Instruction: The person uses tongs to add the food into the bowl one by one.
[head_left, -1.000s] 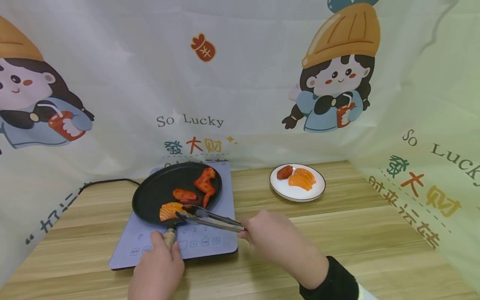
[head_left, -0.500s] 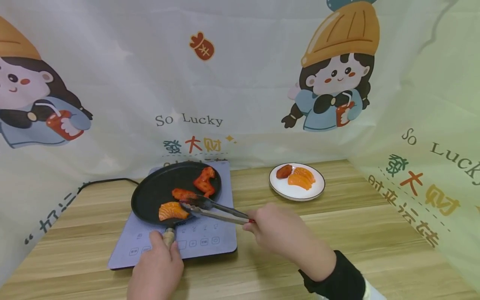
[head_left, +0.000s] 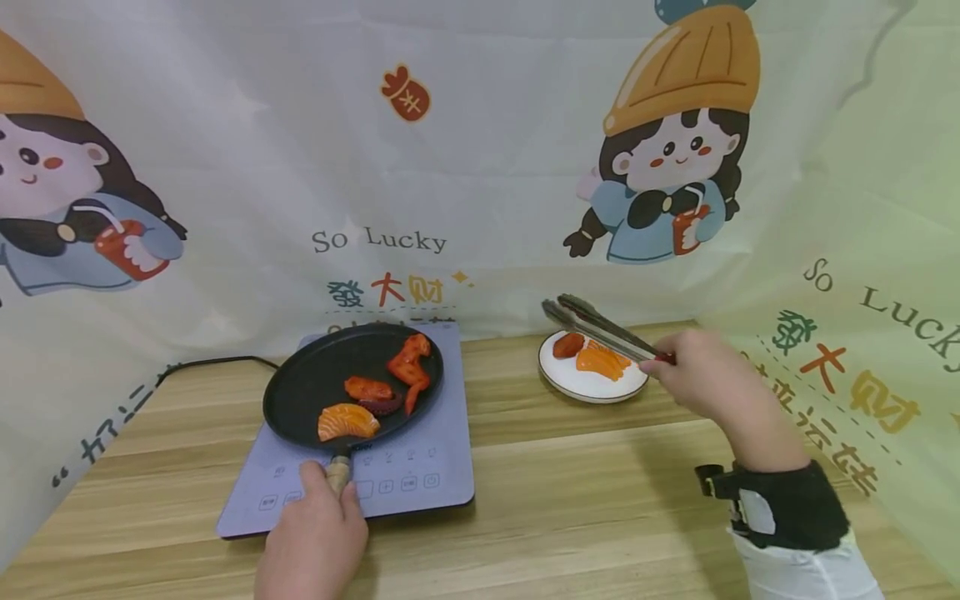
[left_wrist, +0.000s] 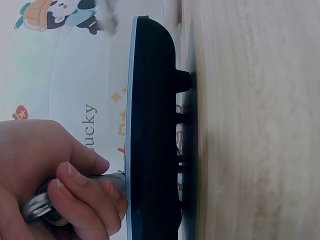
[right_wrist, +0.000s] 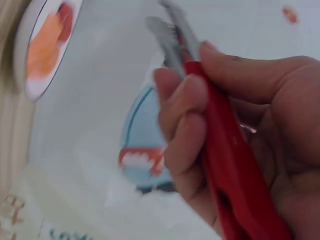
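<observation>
My left hand [head_left: 315, 533] grips the wooden handle [head_left: 338, 473] of a black frying pan [head_left: 318, 375] on the cooktop. In the pan lie an orange salmon slice [head_left: 347, 422], a reddish chicken wing [head_left: 410, 367], a smaller reddish-orange piece [head_left: 367, 388] and a dark purplish piece [head_left: 384, 405]. My right hand [head_left: 705, 375] holds metal tongs [head_left: 600, 327] with red handles [right_wrist: 232, 155], raised over the white plate [head_left: 585, 388]. Nothing shows between the tong tips. On the plate are orange salmon slices [head_left: 600, 363] and one brown-red piece [head_left: 568, 344].
A pale flat induction cooktop [head_left: 408, 492] carries the pan, and its black cord [head_left: 225, 361] runs left. Printed cloth [head_left: 495, 167] hangs close behind the plate and at both sides of the wooden table [head_left: 540, 517].
My right hand has lifted the tongs out of the pan and swung them right and up, over the plate. My left hand and the food in the pan have stayed put.
</observation>
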